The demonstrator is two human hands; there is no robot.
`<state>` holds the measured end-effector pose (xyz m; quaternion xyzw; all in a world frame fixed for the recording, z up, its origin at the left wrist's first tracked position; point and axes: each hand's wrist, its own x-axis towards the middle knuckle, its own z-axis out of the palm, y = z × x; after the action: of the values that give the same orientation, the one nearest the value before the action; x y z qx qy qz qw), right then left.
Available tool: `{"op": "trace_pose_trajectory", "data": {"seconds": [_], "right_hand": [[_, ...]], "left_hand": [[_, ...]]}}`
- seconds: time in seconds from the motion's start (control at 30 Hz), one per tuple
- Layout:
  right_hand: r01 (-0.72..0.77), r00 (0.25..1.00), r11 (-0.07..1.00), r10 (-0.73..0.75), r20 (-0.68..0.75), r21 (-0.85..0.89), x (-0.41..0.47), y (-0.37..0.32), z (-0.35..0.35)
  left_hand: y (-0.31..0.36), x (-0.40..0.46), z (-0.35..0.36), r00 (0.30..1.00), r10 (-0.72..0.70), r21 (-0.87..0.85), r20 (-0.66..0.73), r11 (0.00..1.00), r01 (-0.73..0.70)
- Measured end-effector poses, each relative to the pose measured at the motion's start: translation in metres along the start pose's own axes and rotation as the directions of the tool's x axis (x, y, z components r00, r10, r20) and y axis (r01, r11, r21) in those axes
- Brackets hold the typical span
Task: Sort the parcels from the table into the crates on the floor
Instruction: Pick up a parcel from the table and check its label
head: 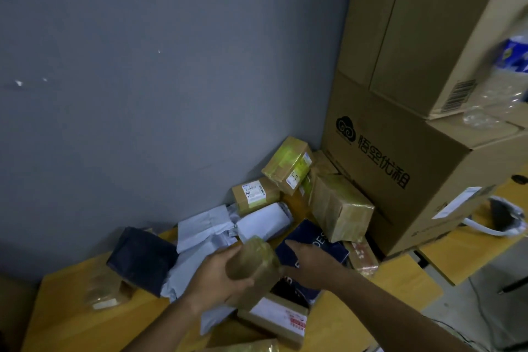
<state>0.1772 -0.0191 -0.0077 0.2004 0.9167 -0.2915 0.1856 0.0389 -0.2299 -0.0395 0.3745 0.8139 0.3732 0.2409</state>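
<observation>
Yellow wood forms the table, which sits against a grey wall and is strewn with parcels, seen from above by the person sorting them.

At far left lies a small package in clear tape. Just beside it, further back, a dark navy mailer bag rests flat. Next come crumpled pale grey mailer bags, one overlapping another.

Near the middle, the left hand grips a small tape-wrapped box, fingers curled round its lower end and thumb along its near side. It is held above the pile (not resting on anything), with its long axis running from the palm up and away toward the wall, tilted slightly right. Below it, a flat cardboard parcel with a white label lies on the table.

To the right, the right hand reaches over a navy box with white lettering, fingers stretched out and apart, the index fingertip touching its top; it holds nothing.

Behind, at the wall, stand a labelled brown carton, a tilted carton with yellow-green tape, and a larger taped carton leaning toward the navy box. At far right rises a big printed cardboard box, with another tall carton stacked on it.
</observation>
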Motion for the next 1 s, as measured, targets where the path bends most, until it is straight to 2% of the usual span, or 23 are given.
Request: {"op": "trace_pose_trajectory", "data": {"seconds": [0.1, 0.2, 0.33, 0.47, 0.57, 0.63, 0.7, 0.77, 0.9, 1.0], "right_hand": [[-0.001, 0.998, 0.988, 0.010, -0.055, 0.158, 0.003, -0.021, -0.015], [-0.010, 0.996, 0.936, 0.041, -0.082, 0.351, 0.007, -0.050, -0.023], [-0.023, 0.996, 0.853, 0.063, -0.059, 0.521, 0.004, -0.096, -0.028], [0.040, 0.999, 0.741, -0.006, -0.053, 0.670, -0.002, -0.137, -0.023], [0.106, 0.993, 0.634, -0.023, -0.119, 0.766, -0.001, -0.167, -0.021], [0.163, 0.973, 0.631, 0.023, -0.228, 0.758, 0.004, -0.181, -0.019], [0.197, 0.926, 0.708, 0.093, -0.366, 0.678, 0.006, -0.192, -0.016], [0.206, 0.872, 0.799, 0.113, -0.477, 0.565, 0.010, -0.199, -0.012], [0.178, 0.789, 0.916, 0.084, -0.608, 0.359, 0.008, -0.219, -0.007], [0.212, 0.765, 0.947, -0.007, -0.645, 0.242, 0.007, -0.228, -0.003]], "left_hand": [[0.004, 0.007, -0.040, 0.996, -0.087, -0.230, -0.036, 0.970, 0.076], [0.012, 0.008, -0.073, 0.990, -0.117, -0.402, -0.081, 0.912, 0.075], [0.020, -0.002, -0.105, 0.980, -0.188, -0.701, -0.066, 0.707, 0.089], [0.011, -0.014, -0.122, 0.968, -0.252, -0.842, -0.004, 0.522, 0.133], [0.002, -0.019, -0.133, 0.957, -0.288, -0.881, 0.013, 0.450, 0.148], [-0.003, -0.019, -0.138, 0.949, -0.312, -0.845, -0.039, 0.517, 0.135], [-0.002, -0.017, -0.141, 0.935, -0.327, -0.769, -0.136, 0.630, 0.109], [0.005, -0.017, -0.143, 0.912, -0.359, -0.726, -0.200, 0.679, 0.108], [0.018, -0.014, -0.148, 0.910, -0.359, -0.732, -0.205, 0.674, 0.101], [0.018, -0.008, -0.152, 0.899, -0.377, -0.767, -0.223, 0.637, 0.077]]}}
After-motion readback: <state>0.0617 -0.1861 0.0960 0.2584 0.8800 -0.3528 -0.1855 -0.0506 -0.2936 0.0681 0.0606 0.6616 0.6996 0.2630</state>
